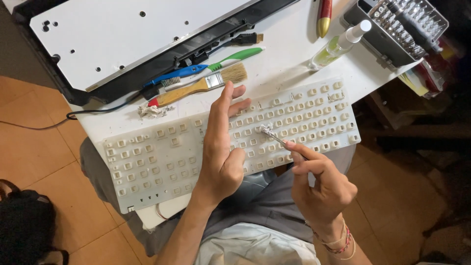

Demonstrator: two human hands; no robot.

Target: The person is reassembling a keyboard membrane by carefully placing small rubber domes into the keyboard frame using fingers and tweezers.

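Setting: white tabletop over an orange tiled floor, seen from above — the person's lap sits below the table edge.
Membrane sheet: a pale, translucent keyboard membrane studded with rows of small square domes, grubby in places; it lies across the table's near edge and overhangs the lap.
Its axis: long side runs left to right, the right end tilted up and away toward the table's far side.
Left hand: left hand rests flat on the middle of the sheet, palm down, fingers loosely spread and pointing away — holding nothing, only pressing the sheet.
Right hand: right hand pinches a thin swab stick between thumb and forefinger, other fingers curled under; beaded bracelets circle the wrist.
Swab: slender, its fuzzy grey-white tip touching a dome near the sheet's centre; the stick slants from the fingers up-left.
Nearby: a wooden paintbrush and a blue-and-green toothbrush lie just beyond the sheet, beside a lint clump.
Further back: a white keyboard backplate, a spray bottle and a case of screwdriver bits.
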